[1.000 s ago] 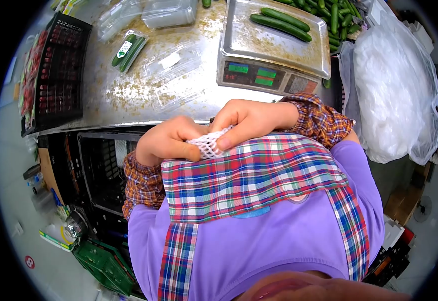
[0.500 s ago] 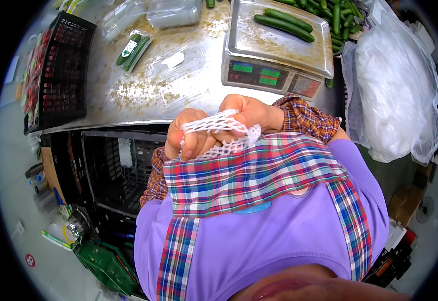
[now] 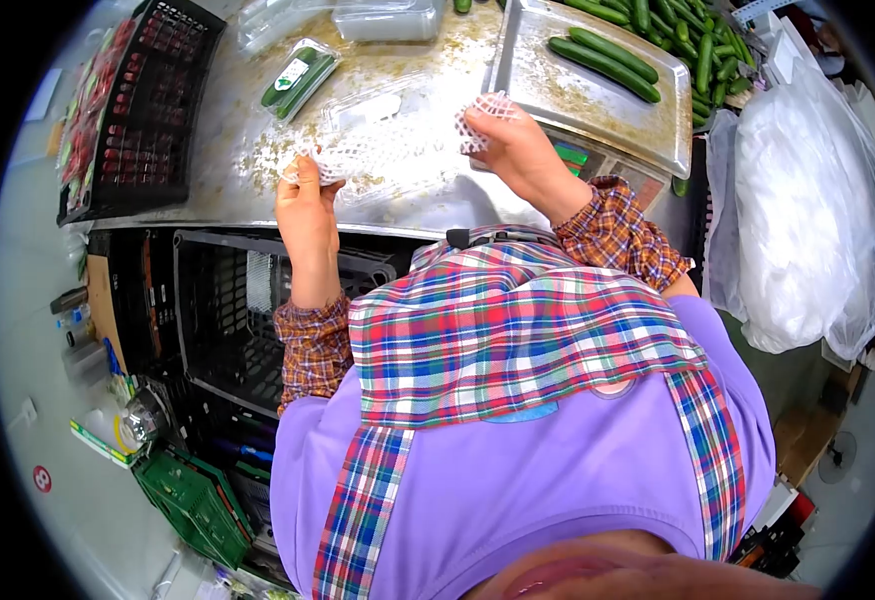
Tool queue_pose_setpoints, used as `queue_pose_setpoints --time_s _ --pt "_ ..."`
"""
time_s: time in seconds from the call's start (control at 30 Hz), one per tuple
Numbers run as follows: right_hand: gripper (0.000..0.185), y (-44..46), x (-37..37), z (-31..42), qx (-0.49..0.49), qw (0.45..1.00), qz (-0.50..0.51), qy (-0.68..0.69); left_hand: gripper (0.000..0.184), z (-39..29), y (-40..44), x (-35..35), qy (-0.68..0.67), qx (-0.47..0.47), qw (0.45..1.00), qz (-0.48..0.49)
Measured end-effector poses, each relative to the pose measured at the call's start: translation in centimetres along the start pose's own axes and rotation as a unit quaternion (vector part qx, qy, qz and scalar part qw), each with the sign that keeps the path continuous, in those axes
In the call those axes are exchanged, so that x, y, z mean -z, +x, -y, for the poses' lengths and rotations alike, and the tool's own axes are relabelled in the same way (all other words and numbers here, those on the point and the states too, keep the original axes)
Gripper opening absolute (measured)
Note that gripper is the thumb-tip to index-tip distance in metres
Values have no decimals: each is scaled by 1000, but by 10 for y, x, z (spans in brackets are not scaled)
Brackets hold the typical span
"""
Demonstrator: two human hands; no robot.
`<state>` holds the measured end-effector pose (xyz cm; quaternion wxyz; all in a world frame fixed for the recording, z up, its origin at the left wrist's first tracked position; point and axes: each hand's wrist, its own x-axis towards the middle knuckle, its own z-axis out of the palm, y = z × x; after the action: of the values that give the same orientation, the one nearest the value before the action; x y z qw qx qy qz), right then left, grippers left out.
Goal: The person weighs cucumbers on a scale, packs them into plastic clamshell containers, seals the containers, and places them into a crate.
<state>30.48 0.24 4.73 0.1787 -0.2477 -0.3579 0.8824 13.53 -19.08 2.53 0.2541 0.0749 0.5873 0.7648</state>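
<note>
My left hand [image 3: 307, 205] pinches one end of a white foam net sleeve [image 3: 329, 165] over the front of the metal table [image 3: 407, 205]. Closed on the sleeve's other end is my right hand [image 3: 522, 150], raised beside the weighing scale [image 3: 657, 125]. Between the hands the mesh looks stretched, though it blends into the bright tabletop. Two cucumbers [image 3: 607, 65] lie side by side on the scale's tray. Beyond my left hand sits a clear pack of cucumbers [image 3: 300, 80] with a white label.
Clear plastic trays [image 3: 382, 18] stand at the back. Many loose cucumbers [image 3: 692, 40] are heaped back right. A black crate [image 3: 152, 110] of red-tinted packs stands at left, and another black crate [image 3: 247, 320] sits below the table edge. A white plastic bag [image 3: 807, 210] bulges at right.
Both hands have moved forward from my chest to over the table and spread apart. The bunched net sleeve is now drawn out between them.
</note>
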Motion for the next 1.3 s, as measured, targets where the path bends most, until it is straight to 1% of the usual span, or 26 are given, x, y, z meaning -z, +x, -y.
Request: queue_pose_setpoints --time_s 0.03,0.07,0.1,0.13,0.17,0.2,0.23,0.27,0.33,0.37,0.4,0.43,0.47,0.53,0.57,0.63,0.73,0.77,0.83,0.87,0.97,1.07,1.17,1.27,1.3 --pt "22 7 7 -6 43 995 -23 -85 27 3 2 5 56 -18 998 -11" --pt "23 14 12 -9 88 971 -30 -220 28 6 3 9 112 -37 993 -23" --pt "24 20 16 -11 133 927 -36 -350 26 8 5 12 144 -72 987 -16" --pt "25 24 18 -12 175 863 -41 -473 27 7 5 14 193 -84 977 -10" --pt "27 28 15 -16 271 794 -45 -542 28 4 6 14 242 -97 965 -4" --pt "26 33 12 -19 265 764 -36 -587 29 2 6 16 290 -109 951 1" --pt "24 39 9 -22 259 731 -27 -630 28 13 17 27 393 -157 906 -9" --pt "23 45 6 -25 253 696 -18 -672 27 21 23 28 445 -204 872 2" --pt "19 63 5 -40 241 678 12 -695 25 33 33 24 539 -294 789 25" --pt "19 74 8 -52 233 664 19 -710 20 39 37 20 555 -307 772 41" --pt "19 83 11 -61 225 651 26 -725 18 50 44 22 592 -336 731 44" --pt "18 87 9 -65 199 631 28 -749 18 57 49 21 631 -325 702 54" --pt "17 92 12 -69 196 600 45 -775 17 63 52 21 669 -314 671 65" --pt "14 100 19 -79 189 533 80 -821 18 71 54 23 719 -279 633 64" --pt "13 101 21 -81 220 485 96 -841 19 74 55 24 742 -261 614 63" --pt "11 101 27 -82 281 383 128 -871 21 74 54 25 747 -266 607 61" --pt "11 105 29 -83 228 390 110 -885 27 65 51 23 747 -275 601 62" --pt "12 105 28 -82 209 410 109 -881 29 62 49 23 747 -279 601 63" --pt "14 101 23 -78 169 448 106 -871 31 59 49 24 739 -289 608 27" --pt "15 97 18 -76 175 463 102 -863 31 58 48 24 735 -294 611 9" --pt "20 90 4 -67 196 504 101 -835 28 42 45 21 684 -313 658 30" --pt "16 94 0 -58 204 499 96 -837 22 42 53 18 602 -303 727 128" --pt "13 101 4 -56 238 515 134 -813 19 54 59 8 563 -214 768 219" --pt "13 120 23 -81 194 490 181 -830 18 81 68 1 608 -177 728 263" --pt "15 129 32 -93 142 461 196 -854 21 96 77 9 644 -165 683 302"
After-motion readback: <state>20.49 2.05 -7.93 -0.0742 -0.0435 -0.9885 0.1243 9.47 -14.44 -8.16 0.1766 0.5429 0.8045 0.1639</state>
